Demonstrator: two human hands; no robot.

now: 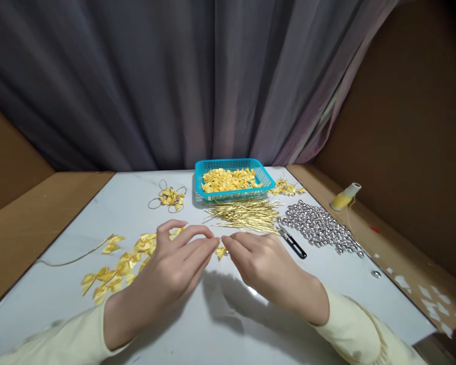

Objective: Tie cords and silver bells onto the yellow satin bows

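A person's left hand (178,263) and right hand (260,256) nearly meet above the white tabletop (131,205), a small, glossy yellow bow (221,252) peeking out just below the fingertips, partly hidden; whether the drawn-together fingers grip it cannot be told.

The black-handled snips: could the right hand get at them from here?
Probably yes: the snips lie close beside the right hand, with nothing covering them. That hand does seem busy near a small yellow bow, though.
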